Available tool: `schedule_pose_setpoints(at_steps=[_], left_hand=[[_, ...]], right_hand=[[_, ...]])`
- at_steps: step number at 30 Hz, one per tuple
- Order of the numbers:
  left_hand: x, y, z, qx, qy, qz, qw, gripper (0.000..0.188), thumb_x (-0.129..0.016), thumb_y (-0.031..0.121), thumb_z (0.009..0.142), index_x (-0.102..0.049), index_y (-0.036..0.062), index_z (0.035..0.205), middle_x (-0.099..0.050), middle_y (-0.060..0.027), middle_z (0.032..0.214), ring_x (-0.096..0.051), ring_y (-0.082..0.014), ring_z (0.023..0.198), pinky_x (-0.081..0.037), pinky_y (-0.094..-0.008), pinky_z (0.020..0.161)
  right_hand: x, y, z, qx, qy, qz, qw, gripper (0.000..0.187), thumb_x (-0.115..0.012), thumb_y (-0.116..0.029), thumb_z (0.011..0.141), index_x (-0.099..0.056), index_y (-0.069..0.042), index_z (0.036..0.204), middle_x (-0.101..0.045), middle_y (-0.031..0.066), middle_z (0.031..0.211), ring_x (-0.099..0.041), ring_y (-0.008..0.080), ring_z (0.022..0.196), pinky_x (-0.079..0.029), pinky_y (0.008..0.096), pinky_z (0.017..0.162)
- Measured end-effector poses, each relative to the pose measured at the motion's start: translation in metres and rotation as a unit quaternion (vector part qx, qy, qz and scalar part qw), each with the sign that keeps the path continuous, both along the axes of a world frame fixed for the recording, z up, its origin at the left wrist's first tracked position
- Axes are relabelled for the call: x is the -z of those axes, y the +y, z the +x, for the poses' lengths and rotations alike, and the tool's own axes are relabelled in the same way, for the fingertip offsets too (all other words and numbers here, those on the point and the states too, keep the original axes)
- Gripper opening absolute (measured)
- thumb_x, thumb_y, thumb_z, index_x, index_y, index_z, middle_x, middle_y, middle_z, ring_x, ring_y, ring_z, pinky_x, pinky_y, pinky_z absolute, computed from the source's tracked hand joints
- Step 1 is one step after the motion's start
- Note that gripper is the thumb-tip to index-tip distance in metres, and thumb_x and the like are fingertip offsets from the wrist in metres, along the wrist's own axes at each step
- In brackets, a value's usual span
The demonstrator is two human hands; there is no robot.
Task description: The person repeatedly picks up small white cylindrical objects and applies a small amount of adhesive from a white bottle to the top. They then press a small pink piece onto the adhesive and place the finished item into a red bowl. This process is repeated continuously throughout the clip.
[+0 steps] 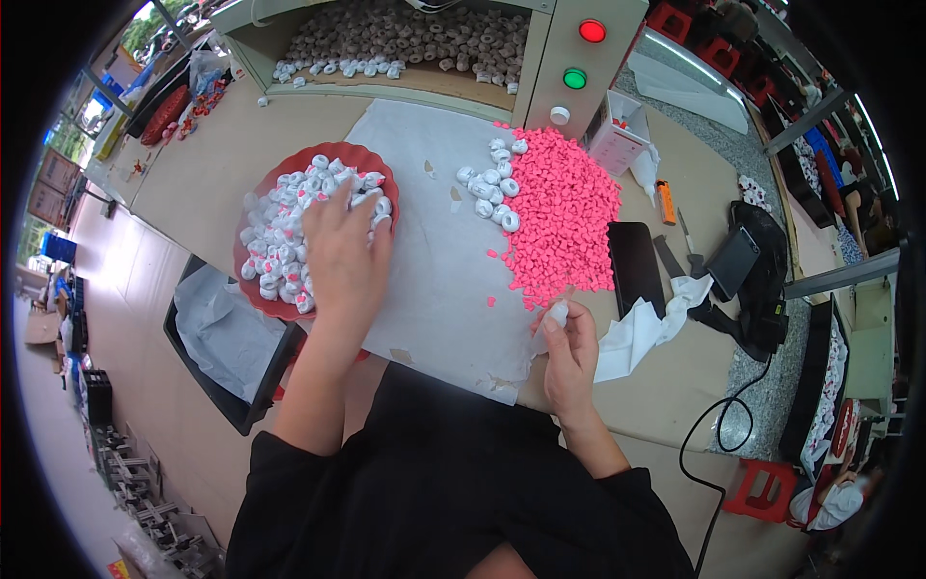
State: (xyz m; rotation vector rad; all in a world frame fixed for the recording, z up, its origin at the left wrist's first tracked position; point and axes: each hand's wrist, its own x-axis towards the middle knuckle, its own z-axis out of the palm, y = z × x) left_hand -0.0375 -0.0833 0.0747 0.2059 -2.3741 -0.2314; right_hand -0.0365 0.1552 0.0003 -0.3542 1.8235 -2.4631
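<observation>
My left hand [345, 253] reaches over a red scalloped bowl [388, 179], its fingers stretched out and apart among small white rounded pieces [280, 246], some with pink bits on them. No piece shows gripped in it. At the near edge of a heap of small pink pieces [559, 212], my right hand [569, 362] is closed, thumb against fingers, on a small whitish thing [558, 313]. Its kind cannot be made out, as the fingers cover part of it. Several white ring-like pieces [492, 183] lie against the heap's left side, on a white sheet [434, 280].
Behind stands a cabinet [569, 116] with red and green lights, holding many white pieces. To the right are a black phone [635, 265], white cloth [637, 338], an orange lighter [666, 203], scissors [690, 241] and a white box [617, 135]. A black lined tray [227, 333] sits below the bowl.
</observation>
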Motion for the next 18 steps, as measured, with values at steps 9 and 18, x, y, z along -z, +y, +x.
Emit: schedule_pose_setpoints(at_steps=[9, 18], left_hand=[[0.063, 0.034, -0.104, 0.182, -0.128, 0.219, 0.950, 0.027, -0.063, 0.009, 0.075, -0.057, 0.0017, 0.101, -0.055, -0.0159, 0.094, -0.054, -0.0270, 0.078, -0.044, -0.0333, 0.072], [0.051, 0.053, -0.007, 0.321, -0.175, 0.778, 0.512, 0.026, -0.054, 0.011, 0.087, -0.049, -0.0005, 0.109, -0.057, -0.0095, 0.102, -0.054, -0.0120, 0.078, -0.045, -0.0244, 0.066]], right_hand=[[-0.013, 0.012, -0.002, -0.048, -0.171, -0.098, 0.979, 0.031, -0.056, -0.009, 0.084, -0.046, 0.000, 0.112, -0.055, 0.0083, 0.090, -0.056, 0.0151, 0.074, -0.045, 0.0263, 0.064], [-0.012, 0.027, -0.010, -0.020, -0.162, -0.205, 0.965, 0.026, -0.059, -0.008, 0.081, -0.050, -0.001, 0.105, -0.055, 0.0088, 0.093, -0.054, 0.0141, 0.074, -0.042, 0.0257, 0.063]])
